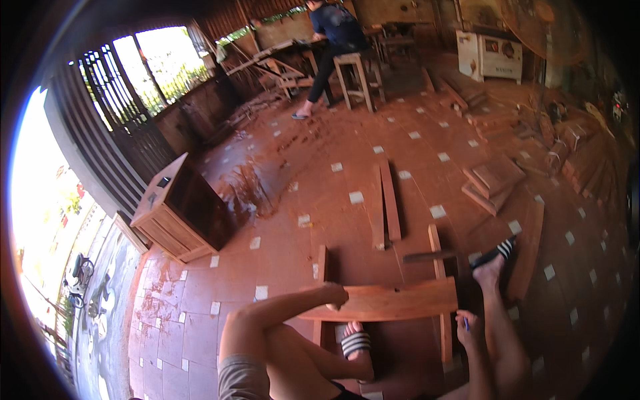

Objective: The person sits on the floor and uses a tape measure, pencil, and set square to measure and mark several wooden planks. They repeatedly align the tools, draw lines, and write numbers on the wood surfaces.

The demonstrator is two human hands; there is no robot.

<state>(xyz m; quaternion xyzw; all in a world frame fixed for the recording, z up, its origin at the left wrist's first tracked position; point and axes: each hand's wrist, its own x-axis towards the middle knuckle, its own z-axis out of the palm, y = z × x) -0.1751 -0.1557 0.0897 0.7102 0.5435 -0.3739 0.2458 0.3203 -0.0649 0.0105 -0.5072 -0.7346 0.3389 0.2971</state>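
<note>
A reddish-brown wooden board (400,302) lies crosswise in front of me, resting over two narrow wooden battens, one on the left (322,263) and one on the right (439,267). My left hand (332,295) is closed at the board's left part, its fingers curled against the wood. Just off the board's right end, my right hand (469,328) is closed around a slim blue pen (467,323). Beyond the board, a dark flat strip (428,256) lies across the right batten; its kind is unclear.
Two planks (387,203) lie on the tiled floor ahead, with a long board (527,253) beside my right foot. A wooden cabinet (180,210) stands at left. Stacked wood pieces (495,179) lie right. Far back, a person (340,30) sits on a stool (359,80) near a white machine (490,57).
</note>
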